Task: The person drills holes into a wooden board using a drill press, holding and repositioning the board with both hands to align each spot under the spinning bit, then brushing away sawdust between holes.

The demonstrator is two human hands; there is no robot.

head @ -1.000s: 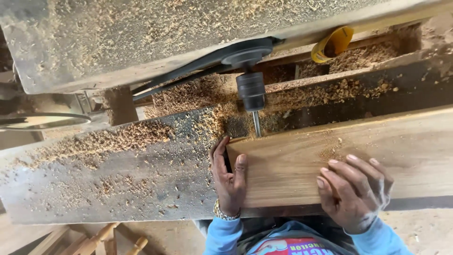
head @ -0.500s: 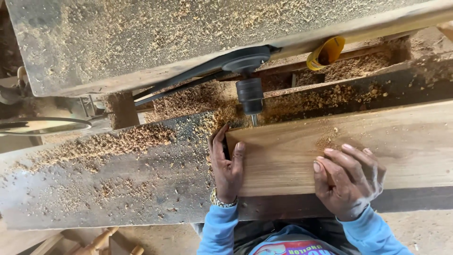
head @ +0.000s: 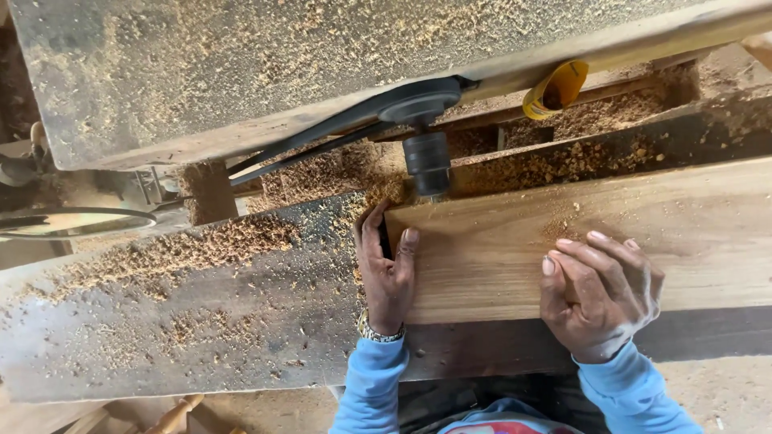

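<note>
Now the plank [head: 643, 217] is lain flat on the dusty table [head: 201, 321], its end gripped by the left hand [head: 388, 269] just beneath the drill chuck [head: 427, 163]; the right hand [head: 599, 293] is pressed open-fingered on top.

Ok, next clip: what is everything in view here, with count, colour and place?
plank: one, light brown, lying across the bench at right
drill chuck: one, black, at the plank's far left corner
pulley: one, black, above the chuck
belt: one, black, running left from the pulley
bench: one, grey, under the plank
sawdust: heaps, tan, scattered on the bench
yellow tube: one, upper right
bracelet: one, metal, left wrist
left hand: gripping the plank's left end
right hand: pressed flat on the plank
</note>
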